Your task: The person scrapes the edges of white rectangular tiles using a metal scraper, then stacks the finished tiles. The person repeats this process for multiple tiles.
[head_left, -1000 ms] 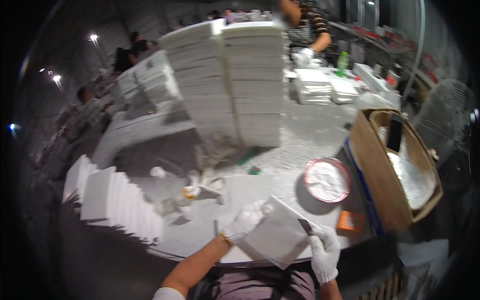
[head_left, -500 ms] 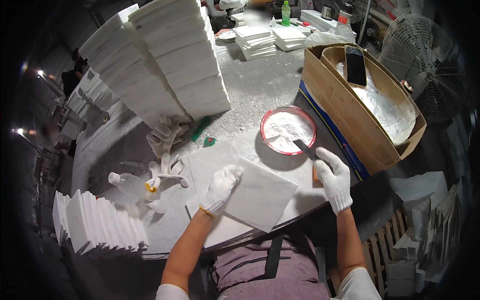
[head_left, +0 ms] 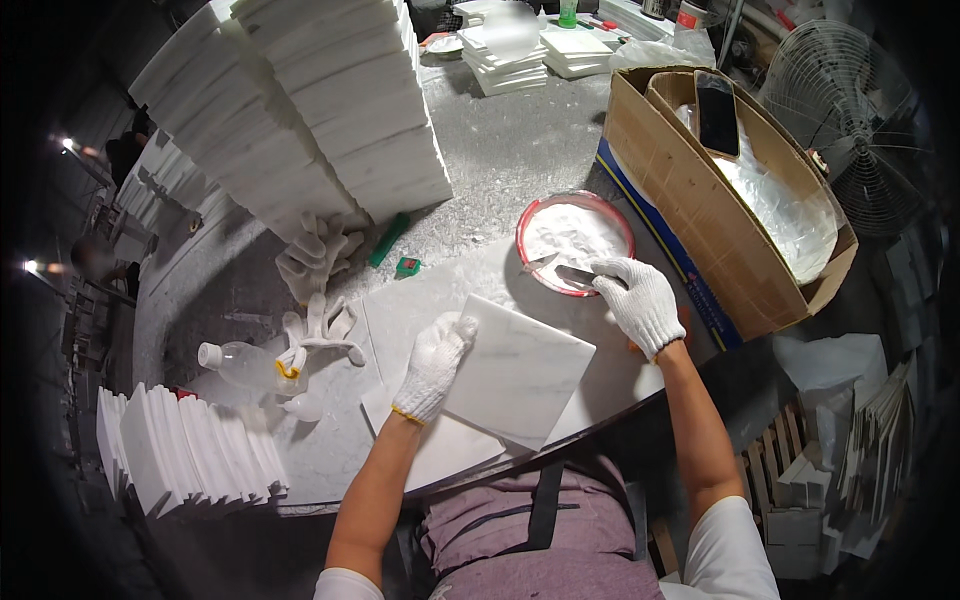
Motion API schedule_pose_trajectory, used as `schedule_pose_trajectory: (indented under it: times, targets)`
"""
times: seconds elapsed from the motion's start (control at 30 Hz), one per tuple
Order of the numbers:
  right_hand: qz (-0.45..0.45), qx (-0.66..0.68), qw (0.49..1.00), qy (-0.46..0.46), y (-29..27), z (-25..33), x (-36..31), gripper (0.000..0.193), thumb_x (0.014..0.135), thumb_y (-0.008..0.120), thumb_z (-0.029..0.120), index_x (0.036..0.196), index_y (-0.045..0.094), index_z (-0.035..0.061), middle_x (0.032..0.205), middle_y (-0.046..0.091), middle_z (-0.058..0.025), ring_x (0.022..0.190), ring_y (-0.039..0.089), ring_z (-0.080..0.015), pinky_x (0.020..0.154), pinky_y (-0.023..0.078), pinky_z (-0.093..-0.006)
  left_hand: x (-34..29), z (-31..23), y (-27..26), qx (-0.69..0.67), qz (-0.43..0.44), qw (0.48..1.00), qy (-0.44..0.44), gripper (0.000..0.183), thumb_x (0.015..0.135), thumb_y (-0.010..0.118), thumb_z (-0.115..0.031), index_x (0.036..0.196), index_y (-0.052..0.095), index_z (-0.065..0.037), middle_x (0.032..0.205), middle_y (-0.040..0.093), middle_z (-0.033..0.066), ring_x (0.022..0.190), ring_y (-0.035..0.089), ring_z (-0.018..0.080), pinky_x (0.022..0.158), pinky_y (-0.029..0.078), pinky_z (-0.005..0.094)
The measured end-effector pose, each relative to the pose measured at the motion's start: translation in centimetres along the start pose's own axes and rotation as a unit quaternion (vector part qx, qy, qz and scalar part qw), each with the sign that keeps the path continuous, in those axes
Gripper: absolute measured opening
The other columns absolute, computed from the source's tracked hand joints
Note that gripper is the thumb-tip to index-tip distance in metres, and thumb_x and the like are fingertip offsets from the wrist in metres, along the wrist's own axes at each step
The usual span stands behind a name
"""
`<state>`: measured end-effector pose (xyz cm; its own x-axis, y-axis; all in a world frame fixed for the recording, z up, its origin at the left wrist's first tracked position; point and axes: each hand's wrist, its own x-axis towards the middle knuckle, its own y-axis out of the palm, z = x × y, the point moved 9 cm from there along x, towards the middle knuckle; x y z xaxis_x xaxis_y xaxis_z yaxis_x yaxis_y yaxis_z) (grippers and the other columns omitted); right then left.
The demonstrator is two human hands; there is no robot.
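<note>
My left hand (head_left: 436, 365), in a white knitted glove, is closed on the left edge of a white marble tile (head_left: 525, 375) with faint grey veins. The tile is tilted above another pale tile (head_left: 450, 452) lying at the table's near edge. My right hand (head_left: 640, 303), also gloved, grips a putty knife (head_left: 574, 274). Its dark blade reaches over the near rim of a red-rimmed bowl (head_left: 521, 240) that holds white paste or powder (head_left: 577, 230). A second thin metallic piece (head_left: 541, 263) rests at the bowl's near-left rim.
Tall tile stacks (head_left: 340, 110) rise at the far left; a row of tiles (head_left: 200, 445) stands near left. Spare gloves (head_left: 325, 335), a clear bottle (head_left: 240, 365) and a green tool (head_left: 388, 240) lie nearby. A cardboard box (head_left: 660, 150) with a phone (head_left: 716, 115) flanks the bowl. Behind it is a fan (head_left: 850, 120).
My right hand has moved left and forward, bringing the putty knife over the bowl's near rim. My left hand still holds the tile. The whole view has shifted slightly.
</note>
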<state>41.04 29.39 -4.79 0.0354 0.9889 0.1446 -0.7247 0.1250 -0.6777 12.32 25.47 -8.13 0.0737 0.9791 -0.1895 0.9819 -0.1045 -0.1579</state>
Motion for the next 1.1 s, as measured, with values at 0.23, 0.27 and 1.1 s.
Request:
schedule_pose_trajectory:
  times: [0.23, 0.27, 1.1]
  targets:
    - [0.037, 0.254, 0.957, 0.133, 0.3, -2.4, -0.8, 0.028, 0.088, 0.066, 0.013, 0.111, 0.071, -0.0023, 0.092, 0.073, -0.0081, 0.070, 0.063, -0.0115, 0.066, 0.050, -0.0256, 0.1, 0.0, 0.1, 0.034, 0.001, 0.999, 0.004, 0.028, 0.100, 0.058, -0.027, 0.109, 0.066, -0.001, 0.093, 0.060, -0.0007, 0.086, 0.049, 0.0081, 0.081, 0.043, 0.0254]
    - [0.033, 0.326, 0.932, 0.158, 0.2, -2.5, -1.4, 0.028, 0.089, 0.066, 0.011, 0.113, 0.070, -0.0037, 0.083, 0.067, -0.0028, 0.065, 0.054, -0.0053, 0.057, 0.044, -0.0206, 0.1, -0.1, 0.1, 0.033, -0.001, 0.999, 0.005, 0.028, 0.100, 0.058, -0.027, 0.109, 0.066, -0.001, 0.093, 0.061, -0.0006, 0.086, 0.049, 0.0080, 0.081, 0.043, 0.0256]
    - [0.036, 0.362, 0.912, 0.188, -0.2, 0.5, -8.5, 0.028, 0.091, 0.067, 0.010, 0.115, 0.068, -0.0043, 0.081, 0.065, -0.0039, 0.066, 0.055, -0.0069, 0.058, 0.044, -0.0210, 0.3, -0.6, 0.3, 0.043, -0.019, 0.999, 0.018, 0.029, 0.099, 0.060, -0.028, 0.103, 0.067, 0.000, 0.084, 0.062, 0.0023, 0.079, 0.052, 0.0097, 0.073, 0.045, 0.0274]
